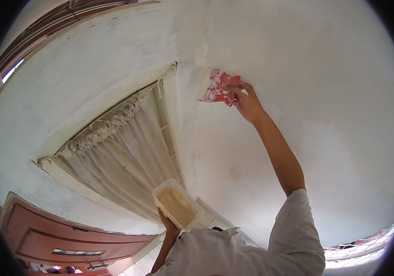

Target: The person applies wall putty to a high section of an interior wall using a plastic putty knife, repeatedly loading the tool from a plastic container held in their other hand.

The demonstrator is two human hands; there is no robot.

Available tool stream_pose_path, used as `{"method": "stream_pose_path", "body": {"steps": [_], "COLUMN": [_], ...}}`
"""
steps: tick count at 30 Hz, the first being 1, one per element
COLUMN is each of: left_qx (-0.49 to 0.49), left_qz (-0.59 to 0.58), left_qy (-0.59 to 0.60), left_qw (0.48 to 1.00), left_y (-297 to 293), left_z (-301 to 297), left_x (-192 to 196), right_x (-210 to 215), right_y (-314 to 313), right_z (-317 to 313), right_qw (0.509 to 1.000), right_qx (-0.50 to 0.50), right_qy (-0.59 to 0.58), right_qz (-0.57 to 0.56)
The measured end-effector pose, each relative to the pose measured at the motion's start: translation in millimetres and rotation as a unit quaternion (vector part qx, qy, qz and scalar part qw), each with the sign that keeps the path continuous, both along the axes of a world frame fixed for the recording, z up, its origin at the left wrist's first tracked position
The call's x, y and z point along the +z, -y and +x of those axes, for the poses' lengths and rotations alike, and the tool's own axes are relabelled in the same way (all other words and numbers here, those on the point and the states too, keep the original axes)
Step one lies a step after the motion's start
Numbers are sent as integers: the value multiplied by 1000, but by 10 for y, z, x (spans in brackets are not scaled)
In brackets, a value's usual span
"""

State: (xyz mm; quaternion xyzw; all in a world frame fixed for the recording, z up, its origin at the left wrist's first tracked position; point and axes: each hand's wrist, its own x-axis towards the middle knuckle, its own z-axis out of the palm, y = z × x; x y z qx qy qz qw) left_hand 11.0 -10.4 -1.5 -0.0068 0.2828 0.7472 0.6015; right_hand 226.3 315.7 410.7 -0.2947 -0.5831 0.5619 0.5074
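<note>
Raised at arm's length, my right hand (pixel 248 102) grips a red putty knife (pixel 221 87) with a wide blade, smeared with white filler. Its blade edge points left and lies at or very close to the pale wall (pixel 270 55), near the corner; contact cannot be made out for sure. A white dab sits on the back of that hand. Lower down, my left hand (pixel 169 224) holds a rectangular plastic tub (pixel 177 204) by its side. The tub is whitish and see-through, tilted, with pale residue inside. Most of the left fingers are hidden behind it.
Left of the corner, a window with a gathered off-white curtain (pixel 118 152) hangs on a string. A reddish-brown door (pixel 63 234) stands at lower left. Wooden slats (pixel 40 34) show at upper left, and a white lattice grille (pixel 360 253) at lower right. Pale floor tiles (pixel 144 264) lie below.
</note>
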Motion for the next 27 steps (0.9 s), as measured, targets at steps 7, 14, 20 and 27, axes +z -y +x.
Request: {"method": "stream_pose_path", "body": {"steps": [7,14,20,27], "left_qx": [20,34,29,8], "left_qz": [7,-12,5,-11], "left_qy": [-17,-40,-59,-45], "left_qw": [1000,999,998,999], "left_y": [100,169,155,116], "left_z": [-36,-129,-91,-54], "left_x": [40,-69,65,87], "right_x": [525,1575,1003,891], "right_y": [-253,-376,-664,-180], "right_z": [12,-681,-1071,-449], "right_qw": [946,709,692,721], "right_qx": [-135,-323,-238,-72], "right_qy": [34,68,258,401], "right_qz": [292,624,631,560]}}
